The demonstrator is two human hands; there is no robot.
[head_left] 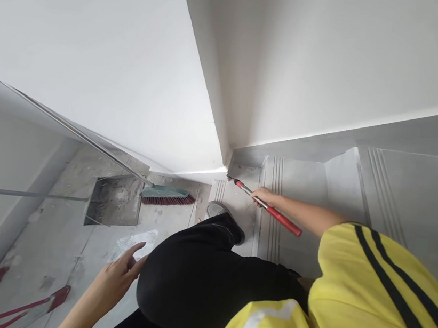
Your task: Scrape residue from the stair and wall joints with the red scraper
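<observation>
Lower left: two red-edged metal frames (15, 304) lying flat on the dusty concrete floor (59, 240). Grey metal dustpan (115, 201) parked mouth-to-bristles against a green-backed, red-bristled broom (167, 195), likely for catching sweepings. Left hand (118, 274) empty, fingers loosely spread near the black-trousered knee (187, 283). Right hand (263, 197) wrapped round a red-gripped silver pole (267, 209), tip jammed into the stair corner. No readable writing.

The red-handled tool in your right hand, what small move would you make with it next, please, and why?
Probably draw the red-handled tool back along the step: the right hand grips its shaft and its tip sits in the wall corner. The left hand hangs free.
</observation>
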